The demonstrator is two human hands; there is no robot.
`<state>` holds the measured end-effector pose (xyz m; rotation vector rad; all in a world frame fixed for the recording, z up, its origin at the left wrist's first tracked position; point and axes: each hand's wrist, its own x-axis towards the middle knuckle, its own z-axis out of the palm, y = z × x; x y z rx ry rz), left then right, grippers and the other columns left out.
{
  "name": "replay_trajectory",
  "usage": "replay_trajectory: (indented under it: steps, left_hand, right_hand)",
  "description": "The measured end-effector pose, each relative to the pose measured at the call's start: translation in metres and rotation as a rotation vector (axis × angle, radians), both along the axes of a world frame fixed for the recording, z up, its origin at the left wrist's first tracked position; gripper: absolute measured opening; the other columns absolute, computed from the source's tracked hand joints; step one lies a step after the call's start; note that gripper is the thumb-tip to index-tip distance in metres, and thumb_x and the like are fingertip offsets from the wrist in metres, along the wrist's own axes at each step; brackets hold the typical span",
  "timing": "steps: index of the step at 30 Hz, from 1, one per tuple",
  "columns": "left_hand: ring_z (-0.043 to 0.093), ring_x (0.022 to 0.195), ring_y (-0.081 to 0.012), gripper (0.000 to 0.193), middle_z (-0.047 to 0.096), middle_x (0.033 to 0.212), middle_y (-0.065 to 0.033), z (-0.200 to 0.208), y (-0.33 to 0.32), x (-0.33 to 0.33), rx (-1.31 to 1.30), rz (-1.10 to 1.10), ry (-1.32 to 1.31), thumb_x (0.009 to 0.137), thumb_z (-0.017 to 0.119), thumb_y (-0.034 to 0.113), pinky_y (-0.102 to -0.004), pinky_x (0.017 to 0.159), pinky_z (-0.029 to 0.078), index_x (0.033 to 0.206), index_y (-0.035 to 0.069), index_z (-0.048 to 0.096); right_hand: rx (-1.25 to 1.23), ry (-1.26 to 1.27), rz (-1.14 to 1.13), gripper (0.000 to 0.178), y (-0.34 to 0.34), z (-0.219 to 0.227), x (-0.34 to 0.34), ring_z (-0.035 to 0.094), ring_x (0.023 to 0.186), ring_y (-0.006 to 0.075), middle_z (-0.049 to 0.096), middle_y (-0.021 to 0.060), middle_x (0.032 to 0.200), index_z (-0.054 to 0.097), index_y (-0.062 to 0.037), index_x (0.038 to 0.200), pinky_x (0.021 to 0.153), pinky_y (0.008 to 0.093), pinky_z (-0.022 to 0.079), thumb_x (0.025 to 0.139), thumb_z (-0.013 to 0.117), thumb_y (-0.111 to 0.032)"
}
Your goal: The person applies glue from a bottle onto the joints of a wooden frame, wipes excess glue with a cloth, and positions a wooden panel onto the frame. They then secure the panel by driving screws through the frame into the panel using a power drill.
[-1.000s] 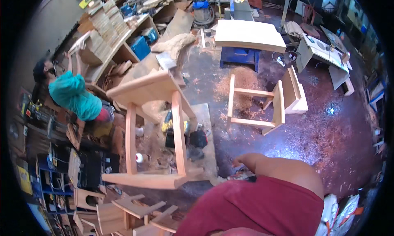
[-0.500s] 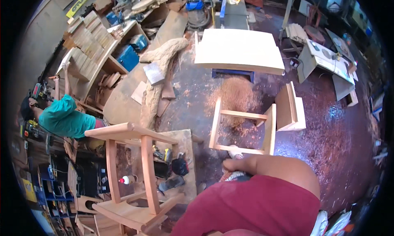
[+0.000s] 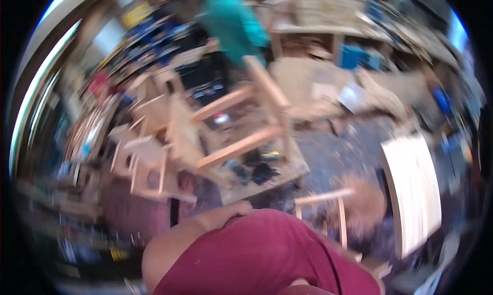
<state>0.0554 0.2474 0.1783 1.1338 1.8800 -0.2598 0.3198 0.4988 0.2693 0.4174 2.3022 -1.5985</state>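
My left arm bends across the lower left, beside my dark red shirt. Its far end, where my left hand (image 3: 240, 208) shows in part, is smeared and its fingers cannot be made out. Just beyond it stands a low worktable (image 3: 241, 193) bearing a pale wooden chair frame (image 3: 239, 150), which leans with its legs slanting. A dark tool or bag (image 3: 263, 173) lies among small items on the tabletop. Between the frame's bars shows a white bottle with a red cap (image 3: 221, 119). My right hand is out of view.
A smaller wooden frame (image 3: 341, 218) stands on the floor at right, by sawdust (image 3: 365, 202). Farther right is a large pale panel (image 3: 413, 192). Several wooden chair parts (image 3: 149, 156) stand at left. A person in a green shirt (image 3: 236, 25) is at the back, near blue boxes (image 3: 352, 57).
The view has swung to the left, so the worktable and chair frame now sit mid-picture. My right arm has left view and my left arm has come in. The picture is blurred.
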Motion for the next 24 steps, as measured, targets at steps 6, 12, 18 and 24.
replay_trajectory:
  steps: [6,12,18,24]
  left_hand:
    - [0.060,0.099,-0.0393,0.061,0.062,0.103,-0.0266,0.004,-0.001,0.020,0.140,0.451,0.012,0.090,0.042,0.052,-0.0471,0.086,0.045,0.097,-0.003,0.066]
    - [0.060,0.087,-0.0399,0.050,0.064,0.097,-0.0234,-0.013,-0.002,0.012,0.160,0.437,-0.114,0.093,0.041,0.042,-0.0494,0.077,0.045,0.093,-0.002,0.064]
    - [0.064,0.085,-0.0342,0.034,0.065,0.094,-0.0182,-0.055,0.035,-0.017,0.264,0.080,-0.288,0.068,0.060,0.011,-0.0460,0.074,0.049,0.101,0.007,0.066]
    - [0.052,0.119,-0.0301,0.060,0.052,0.128,-0.0214,0.012,0.169,-0.025,0.404,-0.011,-0.221,0.078,0.051,0.005,-0.0361,0.101,0.040,0.137,0.011,0.041]
  right_hand:
    - [0.132,-0.135,-0.169,0.067,0.088,-0.149,-0.034,0.051,0.116,0.0361,0.053,0.0261,0.125,0.054,0.0031,0.123,0.098,0.0403,0.038,0.096,0.031,-0.054]
    - [0.018,0.357,-0.664,0.052,0.218,-0.055,0.010,0.046,0.122,0.0234,0.048,0.0114,0.134,0.041,-0.0047,0.137,0.100,0.0351,0.037,0.100,0.034,-0.041]
    - [0.286,0.732,-1.116,0.059,0.281,0.001,0.127,0.035,0.132,0.0283,0.037,0.0170,0.142,0.032,-0.0024,0.141,0.107,0.0406,0.030,0.098,0.038,-0.042]
    - [0.826,0.685,-1.556,0.047,0.269,0.066,0.202,0.043,0.123,0.0246,0.044,0.0136,0.133,0.046,-0.0029,0.128,0.100,0.0366,0.037,0.094,0.050,-0.036]
